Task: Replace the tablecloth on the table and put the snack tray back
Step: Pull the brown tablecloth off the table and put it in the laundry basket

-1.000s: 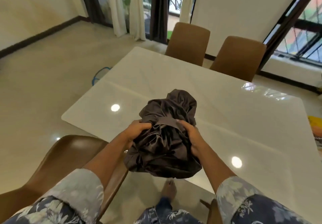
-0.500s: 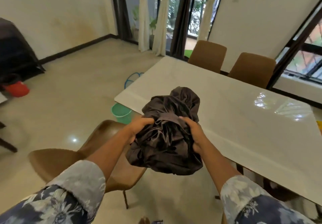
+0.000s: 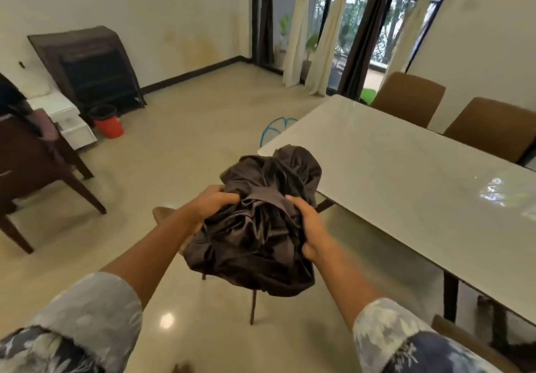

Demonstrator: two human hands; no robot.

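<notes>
A person's left hand (image 3: pixel 213 201) and right hand (image 3: pixel 307 227) grip a bunched dark tablecloth (image 3: pixel 258 227) from either side, fingers curled into its folds, holding it in the air above the tiled floor (image 3: pixel 179 152) just off the near corner of the bare white bench (image 3: pixel 406 175). Two brown chairs (image 3: pixel 409 97) stand along the bench's far side; a red bucket (image 3: pixel 108 124) sits by the wall.

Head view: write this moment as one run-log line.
left hand: grips cloth | right hand: grips cloth | cloth: bunched, held up, not on table
</notes>
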